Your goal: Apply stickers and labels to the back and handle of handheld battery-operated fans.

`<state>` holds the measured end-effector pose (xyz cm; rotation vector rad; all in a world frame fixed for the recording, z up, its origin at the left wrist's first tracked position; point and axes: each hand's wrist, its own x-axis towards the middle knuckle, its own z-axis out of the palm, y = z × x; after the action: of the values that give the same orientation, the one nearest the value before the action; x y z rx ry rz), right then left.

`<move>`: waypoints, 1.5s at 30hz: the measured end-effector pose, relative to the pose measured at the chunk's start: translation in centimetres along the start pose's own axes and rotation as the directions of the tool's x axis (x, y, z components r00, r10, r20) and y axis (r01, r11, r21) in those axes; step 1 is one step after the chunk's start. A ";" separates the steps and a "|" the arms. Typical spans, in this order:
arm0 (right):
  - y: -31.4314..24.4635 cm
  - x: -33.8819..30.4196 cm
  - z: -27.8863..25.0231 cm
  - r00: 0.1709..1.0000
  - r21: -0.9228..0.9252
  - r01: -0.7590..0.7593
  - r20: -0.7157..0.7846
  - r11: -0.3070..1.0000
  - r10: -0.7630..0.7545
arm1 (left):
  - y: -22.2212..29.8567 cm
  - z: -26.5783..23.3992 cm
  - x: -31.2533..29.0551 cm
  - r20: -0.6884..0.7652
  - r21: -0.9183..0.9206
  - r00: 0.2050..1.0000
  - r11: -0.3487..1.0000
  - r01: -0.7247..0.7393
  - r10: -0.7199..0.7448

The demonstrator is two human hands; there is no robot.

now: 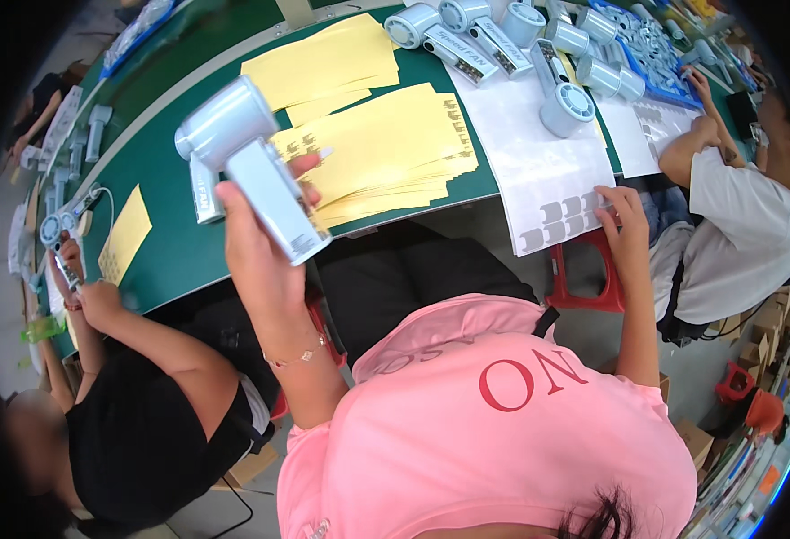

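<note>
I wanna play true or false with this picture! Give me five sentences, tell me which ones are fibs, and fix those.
1. The left hand holds a light blue fan. True.
2. The right hand is lifting a fan too. False: it is at the edge of a white sheet with grey patches.
3. Yellow sheets lie on the green table. True.
4. The neighbour on the picture's right wears a black shirt. False: that shirt is white.
5. There is a bracelet on the left wrist. True.
</note>
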<state>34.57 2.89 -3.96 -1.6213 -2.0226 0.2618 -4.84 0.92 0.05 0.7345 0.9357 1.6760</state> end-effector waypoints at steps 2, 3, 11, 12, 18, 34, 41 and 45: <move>0.4 0.2 0.5 0.999 0.005 0.048 -0.023 0.999 -0.048 | -0.6 0.7 0.0 0.116 -0.247 0.985 0.957 0.151 -0.125; 0.6 0.3 0.8 0.995 -0.003 0.085 -0.043 0.996 -0.085 | -1.1 1.2 0.0 0.169 -0.283 0.974 0.939 0.195 -0.151; 1.6 -0.7 1.9 0.987 -0.043 0.084 -0.133 0.996 -0.089 | -3.2 5.0 -0.5 0.123 -0.210 0.961 0.940 0.268 -0.247; 2.7 -1.0 2.3 0.971 -0.065 0.169 -0.160 0.984 -0.177 | -3.1 5.3 -0.4 0.126 -0.193 0.965 0.948 0.252 -0.231; 1.8 0.0 2.3 0.983 -0.032 0.132 -0.121 0.991 -0.135 | -2.6 5.8 -0.7 0.031 0.017 0.984 0.984 0.177 -0.178; 2.1 -1.6 2.6 0.973 -0.087 0.156 -0.160 0.984 -0.168 | -3.1 5.1 0.0 0.130 -0.265 0.961 0.926 0.269 -0.242; -1.2 -2.4 0.4 0.970 0.461 -0.029 -0.201 0.887 0.136 | -4.0 5.0 0.2 0.057 -0.465 0.946 0.830 0.307 -0.318; -10.1 -1.1 -0.8 0.978 0.899 -0.192 0.210 0.394 -0.002 | -3.9 6.2 -0.4 0.044 -0.675 0.913 0.662 0.326 -0.406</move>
<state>26.56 -0.95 1.13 -0.9460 -1.3624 1.3652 2.30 2.57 -0.20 -0.0534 0.4332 1.5331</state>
